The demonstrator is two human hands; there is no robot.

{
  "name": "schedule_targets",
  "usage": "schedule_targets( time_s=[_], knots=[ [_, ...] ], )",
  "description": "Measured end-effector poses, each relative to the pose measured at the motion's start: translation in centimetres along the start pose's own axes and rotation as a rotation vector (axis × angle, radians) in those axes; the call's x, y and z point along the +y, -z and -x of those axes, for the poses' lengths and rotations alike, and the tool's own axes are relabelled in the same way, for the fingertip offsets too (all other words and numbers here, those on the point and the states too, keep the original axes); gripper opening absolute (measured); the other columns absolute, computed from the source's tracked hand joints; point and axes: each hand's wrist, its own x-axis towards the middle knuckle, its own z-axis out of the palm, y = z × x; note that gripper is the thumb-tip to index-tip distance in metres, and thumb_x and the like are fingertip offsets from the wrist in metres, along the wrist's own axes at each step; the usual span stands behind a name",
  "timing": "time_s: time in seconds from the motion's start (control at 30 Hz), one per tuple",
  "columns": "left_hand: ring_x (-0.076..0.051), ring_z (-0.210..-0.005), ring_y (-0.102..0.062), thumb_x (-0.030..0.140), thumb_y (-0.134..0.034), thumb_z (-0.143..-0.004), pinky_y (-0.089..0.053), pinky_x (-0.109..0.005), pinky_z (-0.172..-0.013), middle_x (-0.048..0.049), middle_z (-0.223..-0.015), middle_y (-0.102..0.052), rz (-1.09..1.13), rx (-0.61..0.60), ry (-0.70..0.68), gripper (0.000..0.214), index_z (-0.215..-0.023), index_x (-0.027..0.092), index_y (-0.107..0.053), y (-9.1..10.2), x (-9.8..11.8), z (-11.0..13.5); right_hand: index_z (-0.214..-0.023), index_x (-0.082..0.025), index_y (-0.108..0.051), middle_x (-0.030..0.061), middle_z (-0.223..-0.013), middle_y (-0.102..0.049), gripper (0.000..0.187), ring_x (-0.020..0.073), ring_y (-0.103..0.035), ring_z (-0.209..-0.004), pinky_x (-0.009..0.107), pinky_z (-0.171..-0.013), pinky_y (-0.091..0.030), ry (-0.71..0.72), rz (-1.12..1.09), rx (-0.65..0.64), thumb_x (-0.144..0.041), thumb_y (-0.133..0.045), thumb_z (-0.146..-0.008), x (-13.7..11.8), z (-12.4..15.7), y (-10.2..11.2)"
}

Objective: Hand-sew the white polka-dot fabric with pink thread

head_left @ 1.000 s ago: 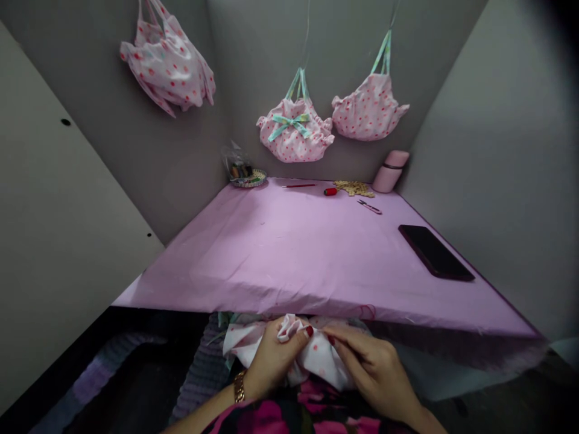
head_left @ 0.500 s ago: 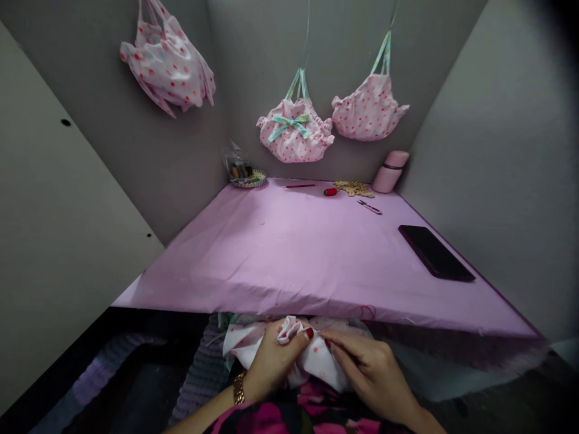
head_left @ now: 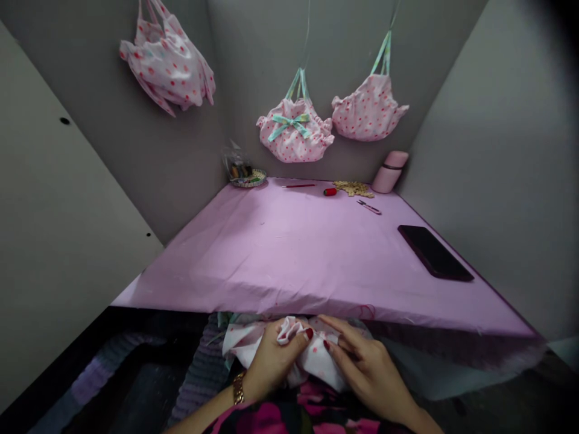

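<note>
A white cloth with pink polka dots (head_left: 321, 365) lies bunched over my lap, just below the table's front edge. My left hand (head_left: 274, 355) is closed on it, the thumb pressing a gathered fold that sticks up above the fist. At the cloth's right side is my right hand (head_left: 368, 361), its thumb and a bent finger closed at the fabric while the index finger stretches out along the top. Whether a needle sits between those fingertips is too small to see. Mint-green fabric (head_left: 225, 319) shows at the cloth's left end.
On the pink-covered table (head_left: 280, 253) lie a phone (head_left: 434, 253), thread snips (head_left: 369, 207), a red thread spool (head_left: 330, 192), small wooden pieces (head_left: 353, 188), a red pencil-like stick (head_left: 298, 186), a tray (head_left: 257, 181) and a pink bottle (head_left: 389, 172). Dotted garments (head_left: 296, 144) hang behind.
My right hand's index finger has lifted and straightened away from the thumb, where they were pinched together before. My left hand and the cloth stay in place.
</note>
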Motion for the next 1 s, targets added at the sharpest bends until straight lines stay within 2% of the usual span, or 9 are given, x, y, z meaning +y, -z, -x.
schedule_targets(
  time_s=[0.13, 0.2, 0.33, 0.53, 0.83, 1.0],
  knots=[
    [-0.013, -0.062, -0.049, 0.034, -0.058, -0.073, -0.039, -0.024, -0.060, -0.0020, -0.067, -0.057, 0.002, -0.011, -0.003, 0.021, -0.070, 0.013, -0.059, 0.07, -0.08, 0.08, -0.112, -0.017, -0.059, 0.0066, -0.085, -0.070, 0.033, 0.0171, -0.065, -0.077, 0.025, -0.070, -0.051, 0.011, -0.071, -0.026, -0.025, -0.041, -0.086, -0.21, -0.10, 0.01],
    [-0.013, -0.062, -0.049, 0.034, -0.058, -0.073, -0.039, -0.024, -0.060, -0.0022, -0.066, -0.057, -0.010, -0.011, -0.003, 0.021, -0.071, 0.013, -0.059, 0.13, -0.20, 0.09, -0.108, -0.018, -0.062, 0.0074, -0.094, -0.069, 0.031, 0.0178, -0.065, -0.084, 0.026, -0.074, -0.050, 0.022, -0.111, -0.045, -0.024, -0.040, -0.086, -0.32, -0.19, 0.10],
    [-0.014, -0.062, -0.050, 0.035, -0.058, -0.073, -0.039, -0.024, -0.059, -0.0027, -0.066, -0.058, -0.024, -0.006, -0.007, 0.023, -0.072, 0.012, -0.060, 0.12, -0.22, 0.04, -0.103, -0.018, -0.064, 0.0073, -0.094, -0.069, 0.030, 0.0184, -0.065, -0.080, 0.026, -0.069, -0.051, 0.030, -0.128, -0.064, -0.023, -0.041, -0.085, -0.22, -0.22, 0.11],
    [-0.013, -0.061, -0.050, 0.036, -0.059, -0.072, -0.039, -0.022, -0.058, -0.0020, -0.065, -0.059, -0.020, -0.003, 0.008, 0.022, -0.071, 0.014, -0.060, 0.06, -0.16, 0.02, -0.099, -0.021, -0.067, 0.0059, -0.093, -0.070, 0.029, 0.0196, -0.065, -0.080, 0.028, -0.070, -0.052, 0.021, -0.168, 0.013, -0.023, -0.042, -0.084, 0.03, 0.02, -0.32],
    [-0.012, -0.056, -0.048, 0.039, -0.063, -0.068, -0.038, -0.022, -0.054, 0.0002, -0.060, -0.056, -0.040, 0.041, 0.003, 0.025, -0.067, 0.014, -0.057, 0.10, -0.38, -0.14, -0.103, -0.021, -0.065, 0.0064, -0.095, -0.069, 0.030, 0.0197, -0.065, -0.081, 0.030, -0.072, -0.052, 0.014, -0.186, -0.007, -0.024, -0.041, -0.084, 0.13, 0.04, -0.38],
    [-0.012, -0.057, -0.049, 0.037, -0.062, -0.069, -0.039, -0.022, -0.055, -0.0001, -0.061, -0.057, -0.028, 0.026, 0.002, 0.024, -0.068, 0.014, -0.057, 0.17, -0.37, -0.07, -0.100, -0.021, -0.066, 0.0057, -0.093, -0.070, 0.029, 0.0190, -0.065, -0.080, 0.029, -0.070, -0.051, 0.007, -0.178, -0.003, -0.023, -0.042, -0.084, 0.13, 0.05, -0.46]
  ],
)
